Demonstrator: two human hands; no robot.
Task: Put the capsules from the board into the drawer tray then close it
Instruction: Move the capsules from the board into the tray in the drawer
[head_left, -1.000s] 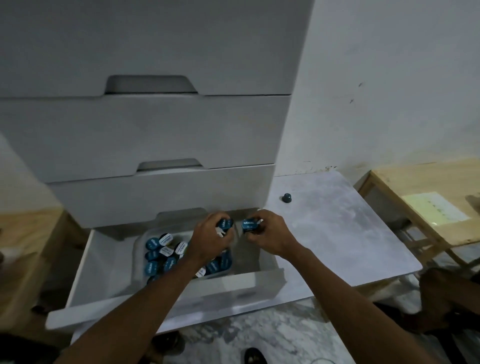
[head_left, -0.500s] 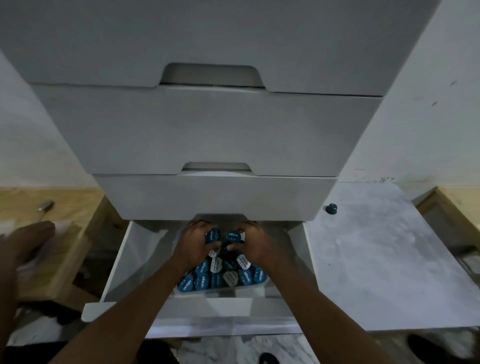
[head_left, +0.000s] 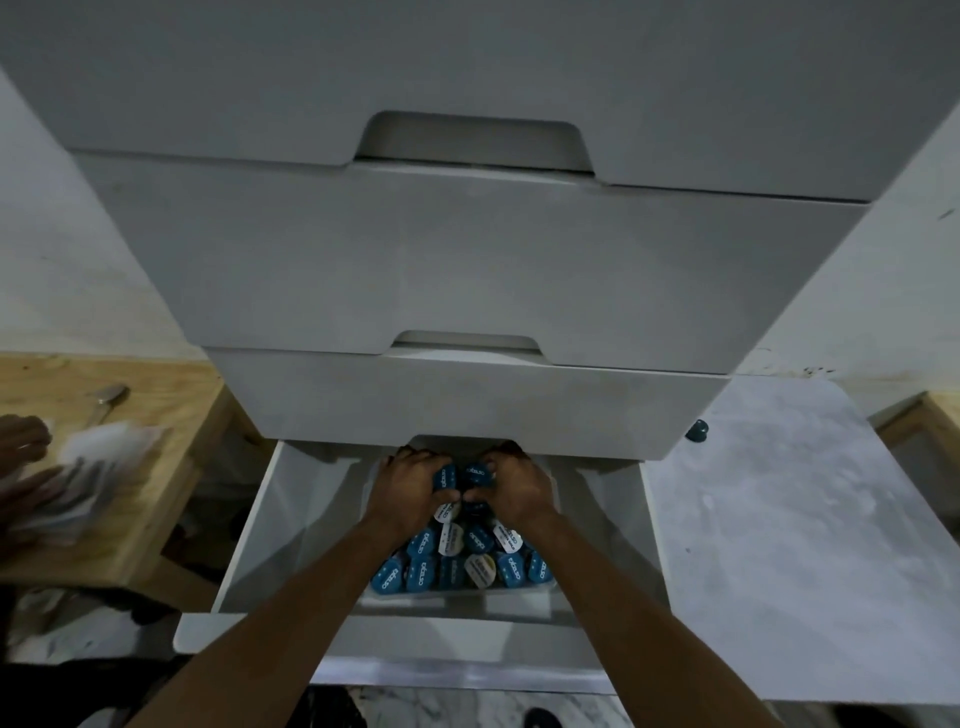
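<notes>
The bottom drawer (head_left: 384, 642) of a white chest of drawers (head_left: 467, 270) stands pulled out. Inside it sits a tray (head_left: 457, 598) loaded with blue capsules (head_left: 457, 564), packed close together, several showing white foil lids. Both hands are at the far end of the tray, under the overhang of the drawer above. The left hand (head_left: 409, 492) has its fingers curled round a blue capsule (head_left: 445, 478). The right hand (head_left: 522, 492) likewise grips a second blue capsule (head_left: 475, 474). The two held capsules touch between the hands, above the packed ones (whether they rest on the pile cannot be told). The white marbled board (head_left: 779, 545) lies to the right of the drawer. One dark capsule (head_left: 696, 430) sits on it at its far left corner, just beside the chest. To the left, a wooden table (head_left: 156, 467) carries a spoon (head_left: 110, 397) and blurred white packets (head_left: 98, 467), which another person's hand (head_left: 21, 441) is touching. A second wooden table (head_left: 940, 415) shows at the right edge.
</notes>
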